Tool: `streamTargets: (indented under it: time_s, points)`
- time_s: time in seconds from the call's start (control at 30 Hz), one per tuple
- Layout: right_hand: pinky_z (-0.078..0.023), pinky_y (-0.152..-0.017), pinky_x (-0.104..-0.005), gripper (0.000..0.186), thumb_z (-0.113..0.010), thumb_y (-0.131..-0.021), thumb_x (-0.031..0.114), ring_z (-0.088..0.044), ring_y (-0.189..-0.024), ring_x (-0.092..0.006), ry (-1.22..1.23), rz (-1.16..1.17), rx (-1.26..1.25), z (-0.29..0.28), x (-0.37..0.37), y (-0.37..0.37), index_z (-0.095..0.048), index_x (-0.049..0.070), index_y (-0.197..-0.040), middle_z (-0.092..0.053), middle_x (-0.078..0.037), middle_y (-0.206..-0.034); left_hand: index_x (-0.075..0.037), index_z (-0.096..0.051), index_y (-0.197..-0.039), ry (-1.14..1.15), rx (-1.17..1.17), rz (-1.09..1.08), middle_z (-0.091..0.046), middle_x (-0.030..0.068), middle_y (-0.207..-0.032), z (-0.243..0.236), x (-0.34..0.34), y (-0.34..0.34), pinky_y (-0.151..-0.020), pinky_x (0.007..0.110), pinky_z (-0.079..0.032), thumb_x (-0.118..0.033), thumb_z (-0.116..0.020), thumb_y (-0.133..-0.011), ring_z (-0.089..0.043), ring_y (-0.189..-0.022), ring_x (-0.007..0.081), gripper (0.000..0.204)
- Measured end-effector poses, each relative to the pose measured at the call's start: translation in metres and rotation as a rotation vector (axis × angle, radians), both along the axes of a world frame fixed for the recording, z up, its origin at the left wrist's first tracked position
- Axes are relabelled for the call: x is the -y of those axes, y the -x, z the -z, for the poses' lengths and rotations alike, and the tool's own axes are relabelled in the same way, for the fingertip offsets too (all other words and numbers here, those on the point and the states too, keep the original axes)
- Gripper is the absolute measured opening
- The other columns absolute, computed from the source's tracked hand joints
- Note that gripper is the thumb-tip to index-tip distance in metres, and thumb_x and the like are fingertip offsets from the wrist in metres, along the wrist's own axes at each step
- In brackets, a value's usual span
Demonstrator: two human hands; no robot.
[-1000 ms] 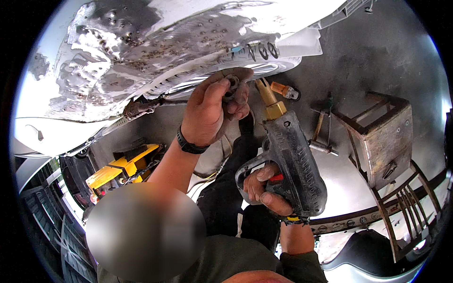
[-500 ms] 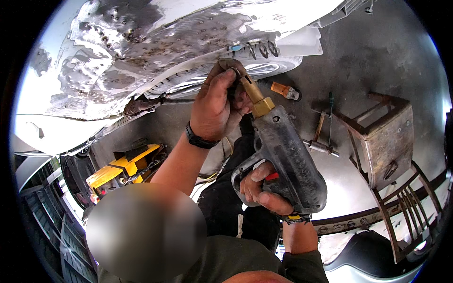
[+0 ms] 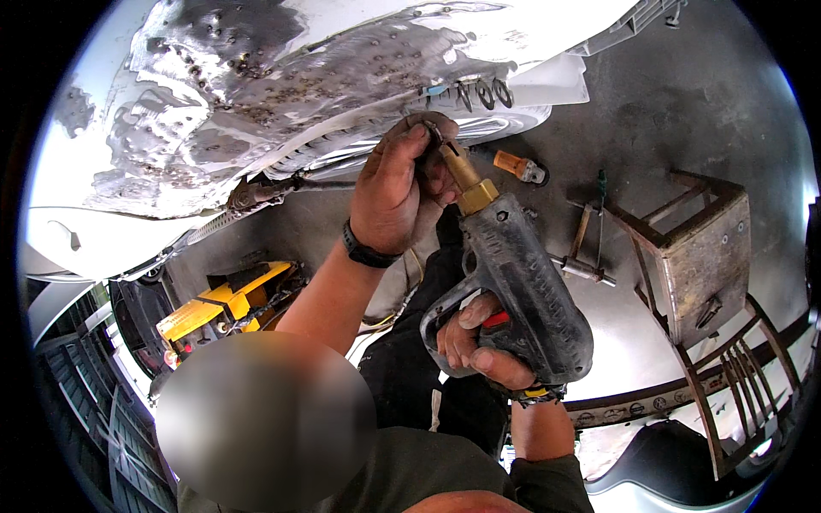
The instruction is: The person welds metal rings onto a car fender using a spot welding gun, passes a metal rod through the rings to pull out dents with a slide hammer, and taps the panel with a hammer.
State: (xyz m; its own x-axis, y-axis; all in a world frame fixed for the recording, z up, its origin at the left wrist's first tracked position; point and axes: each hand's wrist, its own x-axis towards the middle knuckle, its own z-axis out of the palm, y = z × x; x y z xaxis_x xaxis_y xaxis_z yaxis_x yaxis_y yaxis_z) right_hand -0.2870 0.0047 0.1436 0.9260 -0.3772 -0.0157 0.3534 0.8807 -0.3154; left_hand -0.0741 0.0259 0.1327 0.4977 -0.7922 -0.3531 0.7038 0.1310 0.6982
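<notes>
My right hand [image 3: 486,344] is wrapped round the grip of a black spot-welding gun [image 3: 534,295] with a red trigger. The gun tilts up and to the left, its brass nozzle [image 3: 464,177] toward the car. At the nozzle's tip my left hand [image 3: 398,171] has its fingers pinched together. A small dark metal piece shows at those fingertips, too small to name. Just beyond stands the car's body panel [image 3: 282,94], ground to bare metal and dotted with dark weld marks. Several dark wire rings [image 3: 486,94] hang by its lower edge.
Below the panel is a wheel [image 3: 505,124]. On the floor lie an orange power tool [image 3: 519,168] and a slide hammer [image 3: 584,269]. A worn metal stool [image 3: 703,256] stands at the right. A yellow machine [image 3: 224,301] sits at the left.
My left hand has shifted slightly right and down, still pinched at the nozzle. The car and its rings sit a little farther right in view. The gun is nearly still.
</notes>
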Motion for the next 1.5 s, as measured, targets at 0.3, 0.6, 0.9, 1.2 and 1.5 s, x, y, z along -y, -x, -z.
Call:
streamTargets:
  time_s: [0.3, 0.6, 0.9, 1.2, 1.5]
  points:
    - [-0.042, -0.057, -0.0303, 0.038, -0.071, -0.095, 0.016, -0.050, -0.060, -0.0110, -0.049, -0.001, 0.034, 0.006, -0.007, 0.005, -0.053, 0.007, -0.128, -0.053, -0.001, -0.071, -0.007, -0.065, -0.116, -0.156, -0.146, -0.149, -0.055, -0.0002, -0.079, -0.010, 0.006, 0.010, -0.065, 0.028, -0.042, -0.025, -0.052, -0.104, -0.049, -0.067, 0.0103, 0.026]
    - [-0.045, -0.061, -0.0331, 0.039, -0.073, -0.093, 0.018, -0.053, -0.062, -0.0137, 0.031, 0.054, -0.022, 0.012, -0.010, 0.007, -0.054, 0.007, -0.126, -0.053, -0.002, -0.071, -0.011, -0.060, -0.110, -0.100, 0.023, -0.064, -0.055, -0.0008, -0.081, -0.007, 0.002, 0.009, -0.060, 0.024, -0.038, -0.034, -0.051, -0.105, -0.046, -0.066, 0.0093, 0.025]
    - [-0.046, -0.061, -0.0329, 0.041, -0.075, -0.093, 0.021, -0.055, -0.063, -0.0131, -0.006, 0.005, 0.002, 0.009, -0.008, 0.005, -0.054, 0.006, -0.125, -0.056, -0.002, -0.072, -0.011, -0.061, -0.111, 0.005, -0.150, -0.032, -0.056, -0.0002, -0.082, 0.007, -0.006, 0.005, -0.059, 0.028, -0.041, -0.038, -0.049, -0.106, -0.054, -0.076, 0.0122, 0.030]
    - [-0.049, -0.075, -0.0321, 0.033, -0.071, -0.093, 0.028, -0.057, -0.077, -0.0140, -0.199, -0.103, -0.171, 0.006, -0.007, 0.005, -0.062, 0.004, -0.113, -0.060, -0.007, -0.087, -0.012, -0.062, -0.109, -0.026, -0.220, -0.029, -0.050, -0.0015, -0.083, 0.004, 0.002, 0.010, -0.070, 0.030, -0.045, -0.037, -0.051, -0.106, -0.054, -0.084, 0.0162, 0.028]
    - [-0.048, -0.066, -0.0350, 0.042, -0.077, -0.090, 0.017, -0.058, -0.066, -0.0132, 0.108, -0.005, 0.066, 0.015, 0.000, -0.017, -0.058, 0.003, -0.125, -0.060, -0.003, -0.072, -0.009, -0.058, -0.127, -0.151, 0.117, -0.049, -0.059, 0.0065, -0.104, 0.000, -0.002, 0.011, -0.090, 0.037, -0.053, -0.030, -0.050, -0.107, -0.061, -0.099, 0.0202, 0.030]
